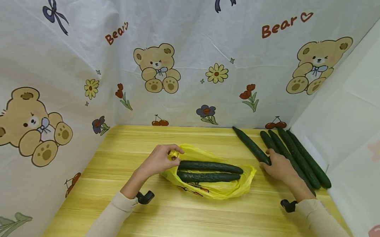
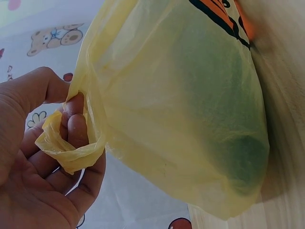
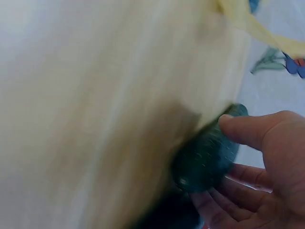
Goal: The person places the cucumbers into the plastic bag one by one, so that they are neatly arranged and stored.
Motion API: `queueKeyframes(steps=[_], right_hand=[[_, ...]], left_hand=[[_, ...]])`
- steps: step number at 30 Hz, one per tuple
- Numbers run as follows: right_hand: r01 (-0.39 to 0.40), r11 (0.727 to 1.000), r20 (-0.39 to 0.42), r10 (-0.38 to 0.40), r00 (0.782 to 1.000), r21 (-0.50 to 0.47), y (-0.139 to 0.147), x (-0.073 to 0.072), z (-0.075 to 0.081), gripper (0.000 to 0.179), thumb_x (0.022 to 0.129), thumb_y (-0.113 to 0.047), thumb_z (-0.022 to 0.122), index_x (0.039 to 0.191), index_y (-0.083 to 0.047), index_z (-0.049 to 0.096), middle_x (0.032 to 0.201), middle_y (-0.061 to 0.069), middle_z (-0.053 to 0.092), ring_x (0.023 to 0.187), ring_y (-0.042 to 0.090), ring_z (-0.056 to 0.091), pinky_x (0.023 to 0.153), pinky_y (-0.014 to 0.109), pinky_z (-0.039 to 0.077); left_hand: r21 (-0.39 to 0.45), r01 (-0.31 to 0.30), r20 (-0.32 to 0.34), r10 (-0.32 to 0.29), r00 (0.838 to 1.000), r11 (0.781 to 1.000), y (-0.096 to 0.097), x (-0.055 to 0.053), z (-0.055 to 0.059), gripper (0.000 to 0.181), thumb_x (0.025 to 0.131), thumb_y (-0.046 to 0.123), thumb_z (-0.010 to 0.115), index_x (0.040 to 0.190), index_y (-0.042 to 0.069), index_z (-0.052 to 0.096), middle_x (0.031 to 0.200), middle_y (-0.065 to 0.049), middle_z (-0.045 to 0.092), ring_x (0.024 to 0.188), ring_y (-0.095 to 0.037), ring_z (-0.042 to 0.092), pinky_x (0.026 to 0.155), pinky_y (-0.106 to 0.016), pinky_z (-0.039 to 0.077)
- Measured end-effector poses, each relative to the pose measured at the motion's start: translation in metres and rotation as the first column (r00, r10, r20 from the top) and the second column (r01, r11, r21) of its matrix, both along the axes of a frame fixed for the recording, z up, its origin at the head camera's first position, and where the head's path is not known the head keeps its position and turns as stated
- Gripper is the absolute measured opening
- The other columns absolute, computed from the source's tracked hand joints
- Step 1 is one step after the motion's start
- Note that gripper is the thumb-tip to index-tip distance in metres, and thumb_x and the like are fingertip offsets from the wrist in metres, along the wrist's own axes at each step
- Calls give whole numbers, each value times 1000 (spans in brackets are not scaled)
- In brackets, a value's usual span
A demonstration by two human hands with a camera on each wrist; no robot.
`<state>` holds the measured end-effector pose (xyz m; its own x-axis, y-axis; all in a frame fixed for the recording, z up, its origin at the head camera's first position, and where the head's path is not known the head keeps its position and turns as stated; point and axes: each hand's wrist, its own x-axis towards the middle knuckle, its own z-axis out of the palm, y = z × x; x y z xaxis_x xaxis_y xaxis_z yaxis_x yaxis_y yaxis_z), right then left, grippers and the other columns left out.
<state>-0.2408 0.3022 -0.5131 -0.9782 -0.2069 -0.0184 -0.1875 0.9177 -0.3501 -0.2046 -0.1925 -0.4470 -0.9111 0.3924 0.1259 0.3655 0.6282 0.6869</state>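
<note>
My left hand (image 1: 161, 159) grips the handle of a yellow plastic bag (image 1: 206, 191) at its left end; in the left wrist view the bag's handle (image 2: 71, 155) loops over the fingers. Two dark green cucumbers (image 1: 210, 166) lie side by side in the bag's open mouth, and one shows dimly through the thin plastic in the left wrist view. To the right of the bag, my right hand (image 1: 280, 166) holds the near end of another cucumber (image 1: 250, 144), which slants away toward the back wall. Thumb and fingers sit on either side of that cucumber (image 3: 209, 155) in the right wrist view.
Several more cucumbers (image 1: 303, 158) lie in a row beside my right hand, close to the white right wall (image 1: 351, 139). A bear-print sheet (image 1: 184, 107) covers the back and left sides. Everything rests on a light wooden table (image 1: 188, 221).
</note>
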Motion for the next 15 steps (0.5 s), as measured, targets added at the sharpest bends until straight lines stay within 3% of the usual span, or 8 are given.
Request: queueKeyframes(steps=[7,15], right_hand=[[-8,998,-31,10,999,55,-7,5,-6,70,102,-27,71,149,18,45,143,44,56,125,61,60,100,70,52],[-13,999,-38,14,999,35,-6,3,-8,66,101,-28,72,145,16,50,139,42,60,121,59,62,97,69,52]], left_hand=[[1,1,-3,-1,1000,1000,0,0,-1,26,96,20,74,122,18,80,114,2,77,63,-10,44,59,-25,37],[-3,1,-5,-1,1000,1000,0,0,-3,26,96,20,74,122,18,80,119,-1,78,64,-10,44,59,-25,37]])
